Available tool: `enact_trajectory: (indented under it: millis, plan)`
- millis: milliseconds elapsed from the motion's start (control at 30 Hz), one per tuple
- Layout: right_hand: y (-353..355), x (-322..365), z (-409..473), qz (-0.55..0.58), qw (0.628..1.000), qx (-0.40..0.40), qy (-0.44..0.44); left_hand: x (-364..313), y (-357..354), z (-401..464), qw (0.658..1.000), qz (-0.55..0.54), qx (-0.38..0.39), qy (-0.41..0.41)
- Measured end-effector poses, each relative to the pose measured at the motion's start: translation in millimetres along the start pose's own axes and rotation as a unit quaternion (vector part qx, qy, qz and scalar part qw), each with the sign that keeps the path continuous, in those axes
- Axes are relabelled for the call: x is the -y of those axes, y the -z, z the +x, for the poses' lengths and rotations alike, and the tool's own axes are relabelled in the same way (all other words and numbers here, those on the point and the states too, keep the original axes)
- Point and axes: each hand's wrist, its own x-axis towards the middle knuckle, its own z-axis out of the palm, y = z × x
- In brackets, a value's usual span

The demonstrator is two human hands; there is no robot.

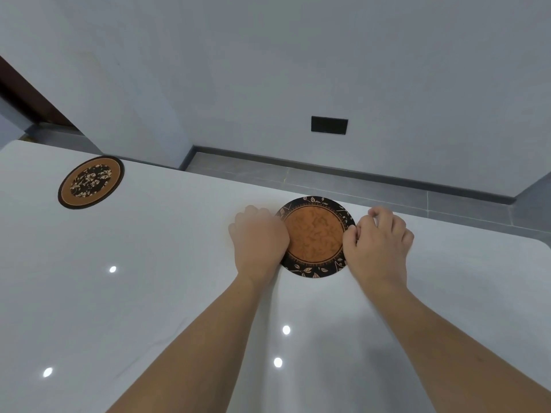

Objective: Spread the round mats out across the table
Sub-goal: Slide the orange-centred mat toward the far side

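Observation:
A round mat (315, 236) with an orange centre and a black leaf-patterned border lies near the far edge of the white table (149, 278). My left hand (258, 239) rests curled on its left edge, covering part of the border. My right hand (378, 236) pinches its right edge with curled fingers. A second round mat (91, 181), orange-rimmed with a dark floral centre, lies flat at the far left of the table, apart from both hands.
The table's far edge runs just behind the near mat, with grey floor tiles (357, 180) and a dark skirting beyond. A black wall plate (329, 124) sits on the pale wall. Ceiling lights reflect as bright spots on the glossy tabletop.

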Motion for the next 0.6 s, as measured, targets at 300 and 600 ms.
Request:
enact_trajectory:
  millis: [300,600]
  plan:
    - [0.4,-0.2,0.4,-0.003,1.0,0.007,0.001,-1.8,-0.3,0.4,1.0,0.0,0.003,0.004]
    - [-0.6,0.7,1.1,-0.022,1.0,-0.002,0.0,-2.9,0.4,0.6,1.0,0.003,0.001,0.003]
